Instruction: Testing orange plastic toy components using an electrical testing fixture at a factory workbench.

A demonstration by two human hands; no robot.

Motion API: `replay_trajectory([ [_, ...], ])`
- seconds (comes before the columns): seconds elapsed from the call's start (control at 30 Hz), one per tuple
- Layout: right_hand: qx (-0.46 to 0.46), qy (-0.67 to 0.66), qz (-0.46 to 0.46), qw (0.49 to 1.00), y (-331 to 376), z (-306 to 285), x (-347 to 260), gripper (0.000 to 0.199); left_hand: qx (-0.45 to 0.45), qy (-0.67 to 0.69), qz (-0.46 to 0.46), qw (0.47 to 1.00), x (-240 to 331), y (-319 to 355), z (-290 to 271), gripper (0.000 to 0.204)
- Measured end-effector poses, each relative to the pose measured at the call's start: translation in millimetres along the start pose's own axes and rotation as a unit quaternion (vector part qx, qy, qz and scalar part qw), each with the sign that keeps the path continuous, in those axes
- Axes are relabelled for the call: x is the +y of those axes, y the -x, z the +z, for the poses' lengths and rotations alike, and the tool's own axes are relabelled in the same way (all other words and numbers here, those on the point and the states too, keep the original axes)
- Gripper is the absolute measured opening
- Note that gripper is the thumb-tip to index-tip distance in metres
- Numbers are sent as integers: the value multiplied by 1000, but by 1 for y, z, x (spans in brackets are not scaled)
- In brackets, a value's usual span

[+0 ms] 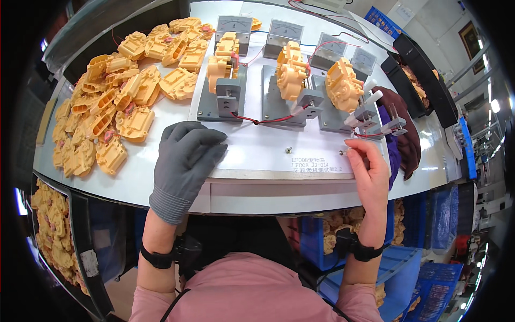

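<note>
Held the gloved left hand [185, 153] loosely curled over the white worktop [252, 155], seemingly gripping nothing. Bent the bare right hand [370, 174] with fingertips at a small metal stud [341, 153], pinch or mere touch impossible to tell. Had three yellow gearbox housings [290, 80] seated in grey clamp fixtures [268, 107] beyond both hands. Called, by judgement, for light right-hand pressure and a left hand clear of the red wires [268, 122]. Saw more housings filling a black bin [80, 228] low beyond the left hand's outer side and a blue crate [310, 241] below the right.
</note>
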State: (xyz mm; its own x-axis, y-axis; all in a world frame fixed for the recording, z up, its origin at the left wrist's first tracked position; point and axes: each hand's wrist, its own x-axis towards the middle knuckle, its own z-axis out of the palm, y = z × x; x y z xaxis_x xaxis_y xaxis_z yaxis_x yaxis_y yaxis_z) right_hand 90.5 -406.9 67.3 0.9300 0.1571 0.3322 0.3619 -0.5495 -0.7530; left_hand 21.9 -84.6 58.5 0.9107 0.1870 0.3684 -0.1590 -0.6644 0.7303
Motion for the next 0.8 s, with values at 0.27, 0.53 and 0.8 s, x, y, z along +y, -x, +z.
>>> replay_trajectory([
  [0.27,29,-24,2,999,1,2,4,15,-10,-6,17,1000,-1,0,-2,14],
  [0.53,44,-10,10,999,0,4,2,13,-13,-34,59,998,-1,-1,-2,11],
  [0.8,47,-14,0,999,0,5,1,14,-9,-37,51,998,-2,0,-2,12],
])
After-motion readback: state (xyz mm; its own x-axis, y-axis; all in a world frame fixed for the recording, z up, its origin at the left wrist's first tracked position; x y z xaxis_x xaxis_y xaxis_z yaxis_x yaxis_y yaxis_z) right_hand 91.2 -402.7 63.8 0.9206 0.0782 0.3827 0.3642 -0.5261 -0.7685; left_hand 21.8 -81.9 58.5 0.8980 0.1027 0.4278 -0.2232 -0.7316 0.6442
